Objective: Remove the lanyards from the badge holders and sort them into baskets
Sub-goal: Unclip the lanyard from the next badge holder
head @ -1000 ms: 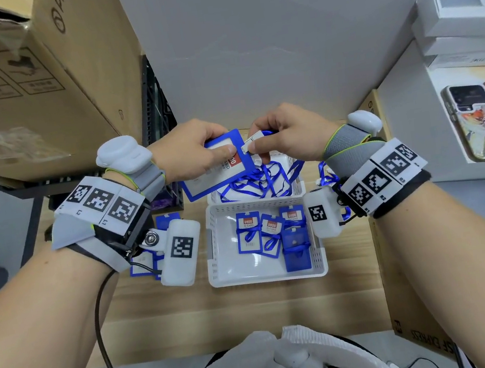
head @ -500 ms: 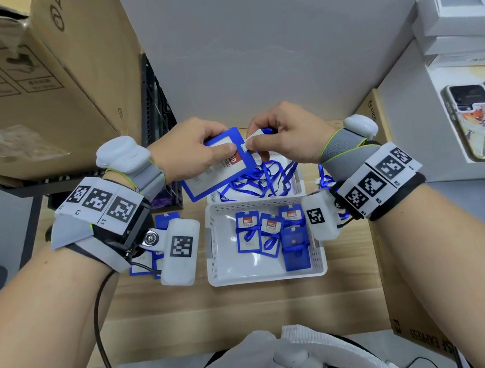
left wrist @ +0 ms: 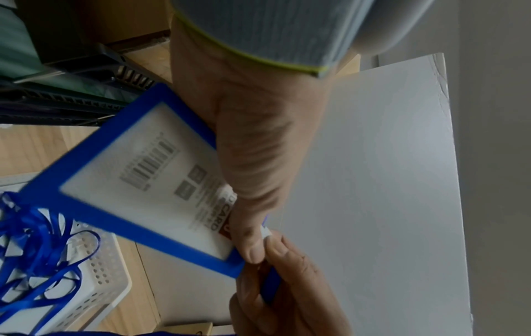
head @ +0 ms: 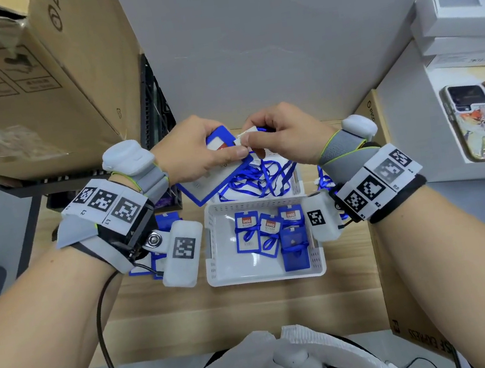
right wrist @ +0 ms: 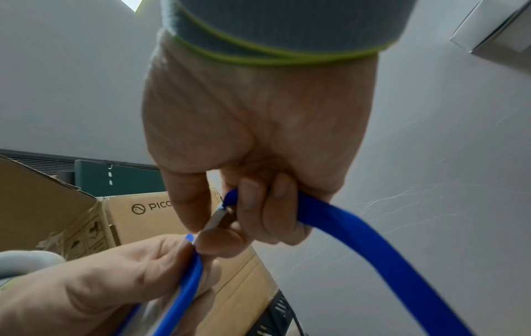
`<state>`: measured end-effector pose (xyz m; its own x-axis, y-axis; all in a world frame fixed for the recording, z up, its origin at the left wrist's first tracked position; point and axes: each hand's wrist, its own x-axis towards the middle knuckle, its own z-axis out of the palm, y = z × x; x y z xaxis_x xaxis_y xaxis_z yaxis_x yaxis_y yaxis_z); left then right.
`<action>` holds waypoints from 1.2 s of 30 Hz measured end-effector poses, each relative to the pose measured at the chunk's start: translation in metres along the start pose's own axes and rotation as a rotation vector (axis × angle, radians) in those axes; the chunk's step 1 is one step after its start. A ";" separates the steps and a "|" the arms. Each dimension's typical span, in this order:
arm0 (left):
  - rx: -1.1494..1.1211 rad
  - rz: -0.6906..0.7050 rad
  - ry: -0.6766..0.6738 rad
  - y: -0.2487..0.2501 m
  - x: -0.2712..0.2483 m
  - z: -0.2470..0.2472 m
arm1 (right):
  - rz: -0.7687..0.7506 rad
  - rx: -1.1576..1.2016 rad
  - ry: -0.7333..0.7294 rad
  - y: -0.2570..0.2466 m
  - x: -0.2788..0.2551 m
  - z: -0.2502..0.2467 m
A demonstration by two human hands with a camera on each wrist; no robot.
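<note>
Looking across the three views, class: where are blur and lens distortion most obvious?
Head view: wide-angle bending curves the cardboard box and forearms; the centre is sharp. Left wrist view: the badge holder is soft, its barcode smeared. Right wrist view: the blue lanyard and right hand loom large and slightly blurred.

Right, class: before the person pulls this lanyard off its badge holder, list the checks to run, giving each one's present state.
1. Left hand grips the badge holder: ok.
2. Right hand pinches the white clip at the holder's top: ok.
3. Blue lanyard trails free from that hand: ok.
4. Clip already released: cannot tell.
5. Far basket holds lanyards: ok.
6. Near basket holding badge holders has room: ok.
</note>
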<state>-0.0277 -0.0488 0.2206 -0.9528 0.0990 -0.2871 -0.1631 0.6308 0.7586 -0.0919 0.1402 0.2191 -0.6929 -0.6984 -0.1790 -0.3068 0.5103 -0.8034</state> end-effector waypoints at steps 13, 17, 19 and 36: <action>-0.323 -0.012 -0.070 0.003 -0.006 -0.001 | 0.030 0.096 0.090 0.008 -0.001 -0.005; -0.220 -0.016 -0.121 0.003 -0.006 -0.003 | 0.040 0.182 0.002 0.002 -0.004 -0.003; -0.178 -0.013 -0.128 0.005 -0.006 -0.001 | 0.039 0.157 -0.024 0.002 -0.002 -0.004; -0.133 -0.048 0.006 -0.015 0.000 0.004 | 0.056 0.062 0.016 0.011 0.002 -0.009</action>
<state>-0.0242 -0.0553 0.2070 -0.9445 0.0666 -0.3216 -0.2404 0.5268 0.8153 -0.1026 0.1490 0.2157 -0.7183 -0.6613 -0.2159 -0.2265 0.5158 -0.8263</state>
